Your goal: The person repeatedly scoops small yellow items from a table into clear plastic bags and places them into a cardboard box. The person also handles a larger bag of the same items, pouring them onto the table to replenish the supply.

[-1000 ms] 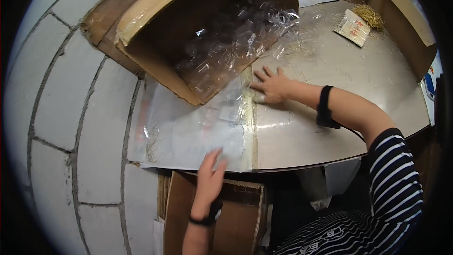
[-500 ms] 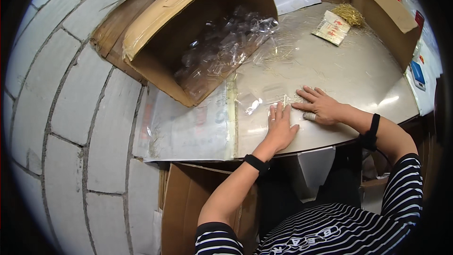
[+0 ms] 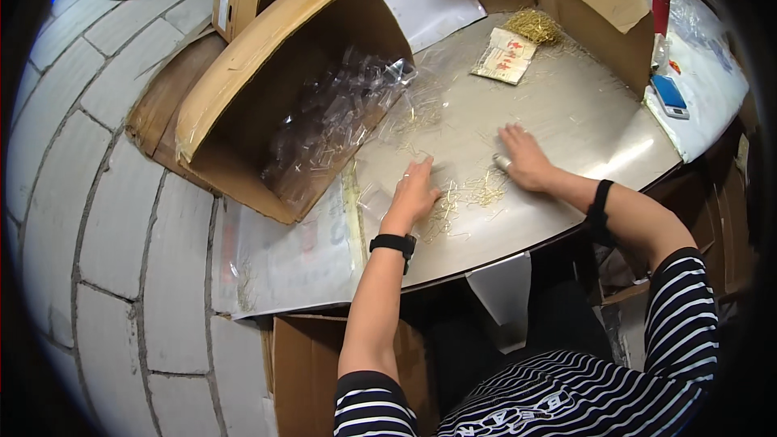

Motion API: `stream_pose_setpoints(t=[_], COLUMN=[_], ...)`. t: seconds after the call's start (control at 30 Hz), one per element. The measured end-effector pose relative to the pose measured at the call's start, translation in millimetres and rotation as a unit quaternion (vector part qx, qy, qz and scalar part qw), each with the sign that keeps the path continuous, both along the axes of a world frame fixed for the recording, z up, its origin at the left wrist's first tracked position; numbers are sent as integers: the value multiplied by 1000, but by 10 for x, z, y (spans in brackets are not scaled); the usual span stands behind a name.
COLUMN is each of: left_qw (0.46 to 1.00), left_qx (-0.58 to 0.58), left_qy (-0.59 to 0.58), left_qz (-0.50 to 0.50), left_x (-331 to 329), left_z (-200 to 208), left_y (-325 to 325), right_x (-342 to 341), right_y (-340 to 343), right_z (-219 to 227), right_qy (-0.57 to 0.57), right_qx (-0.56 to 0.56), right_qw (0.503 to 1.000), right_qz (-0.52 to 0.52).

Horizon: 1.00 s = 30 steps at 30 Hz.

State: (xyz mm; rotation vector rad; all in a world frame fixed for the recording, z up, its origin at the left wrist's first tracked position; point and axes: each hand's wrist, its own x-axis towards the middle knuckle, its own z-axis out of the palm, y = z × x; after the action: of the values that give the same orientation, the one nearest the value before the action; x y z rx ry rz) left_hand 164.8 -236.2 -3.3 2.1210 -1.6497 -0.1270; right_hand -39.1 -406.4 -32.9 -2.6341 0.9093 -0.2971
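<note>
Strands (image 3: pixel 486 192) of thin gold are scattered on the tabletop (image 3: pixel 599 125), flanked by the left hand (image 3: pixel 417 193) at nine o'clock and the right hand (image 3: pixel 524 162) at two, both loosely spread, nothing visibly pinched. Sweeping them together seems to be in hand; low, flat strokes would be called for next. At one o'clock, a golden heap (image 3: pixel 534 26) is seen.

A white-striped black shirt (image 3: pixel 583 388) is worn with black wristbands (image 3: pixel 393 243).

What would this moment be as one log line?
left hand: open, over tabletop | right hand: open, likewise | gold bits: loose, between hands | box: clear plastic pieces inside
</note>
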Motion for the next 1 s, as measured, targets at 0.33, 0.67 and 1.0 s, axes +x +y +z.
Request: stream_pose_setpoints(t=[0.33,0.67,1.0], left_qw=[944,615,481], left_qx=[-190,-306,-211], left_qy=[203,721,850], left_qz=[178,93,43], left_x=[-48,-1155,-1594], left_z=[452,-90,-762], left_y=[173,1739,2485], right_x=[382,297,1035], right_y=[399,689,111], right_z=[-16,336,220], right_qy=[4,76,11], right_qx=[-20,-48,87], right_qw=[993,976,942], right_qz=[118,200,324])
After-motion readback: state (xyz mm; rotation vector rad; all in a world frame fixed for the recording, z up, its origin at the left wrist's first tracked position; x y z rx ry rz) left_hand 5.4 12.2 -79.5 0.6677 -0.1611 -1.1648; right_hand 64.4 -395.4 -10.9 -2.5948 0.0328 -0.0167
